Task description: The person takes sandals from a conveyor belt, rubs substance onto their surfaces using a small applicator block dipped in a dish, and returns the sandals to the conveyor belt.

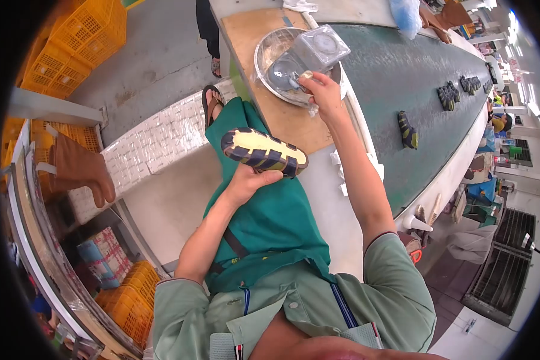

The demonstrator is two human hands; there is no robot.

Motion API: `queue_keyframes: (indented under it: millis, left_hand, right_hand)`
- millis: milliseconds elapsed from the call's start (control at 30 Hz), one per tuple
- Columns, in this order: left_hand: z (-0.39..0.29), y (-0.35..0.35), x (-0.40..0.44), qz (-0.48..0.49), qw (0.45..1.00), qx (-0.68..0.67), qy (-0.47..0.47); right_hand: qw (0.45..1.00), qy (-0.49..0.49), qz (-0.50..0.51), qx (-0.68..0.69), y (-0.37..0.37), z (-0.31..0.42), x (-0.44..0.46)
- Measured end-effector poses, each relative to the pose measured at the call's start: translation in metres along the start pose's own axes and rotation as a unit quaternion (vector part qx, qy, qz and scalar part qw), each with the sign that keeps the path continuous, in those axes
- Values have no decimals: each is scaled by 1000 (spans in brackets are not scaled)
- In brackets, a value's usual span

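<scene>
My left hand (250,185) holds a strappy shoe upper (264,151) above my lap, with its underside turned up. Dark straps wrap over the pale yellow bottom, and no outsole shows on it. My right hand (325,96) is closed in a pinch over a round metal pan (261,71). A small pale-ended thing (306,75) sticks out of its fingers; its kind is too small to make out. In the pan stand a dark, cloudy container (284,71) close to my fingertips and a clear plastic box (323,48).
The pan rests on a brown board (246,36) beside a green conveyor belt (378,78). Along the belt lie a shoe upper (407,130) and several others further off. Brown boots (78,168) and orange crates (90,36) stand at left. Another person's foot (216,67) shows beyond the board.
</scene>
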State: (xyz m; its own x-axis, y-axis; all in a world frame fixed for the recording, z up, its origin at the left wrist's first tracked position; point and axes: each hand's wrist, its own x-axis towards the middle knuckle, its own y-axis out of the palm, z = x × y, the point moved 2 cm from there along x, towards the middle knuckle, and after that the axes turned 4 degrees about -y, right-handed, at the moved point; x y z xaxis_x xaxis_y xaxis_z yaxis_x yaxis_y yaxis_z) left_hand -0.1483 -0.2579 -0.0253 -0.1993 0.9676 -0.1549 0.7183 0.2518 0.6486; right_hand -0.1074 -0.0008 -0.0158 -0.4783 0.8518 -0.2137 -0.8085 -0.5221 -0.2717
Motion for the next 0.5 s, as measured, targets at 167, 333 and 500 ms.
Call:
queue_keyframes:
  millis: [167,333,500]
  left_hand:
    - [-9,23,-2,-23,992,118,44]
    - [-49,53,18,-53,882,371,286]
    - [-74,76,31,-19,685,581,439]
  right_hand:
    - [997,-63,0,-44,-29,-17,-11]
    - [977,-34,66,200,-65,15,-55]
    - [936,-134,131,299,-96,63,-115]
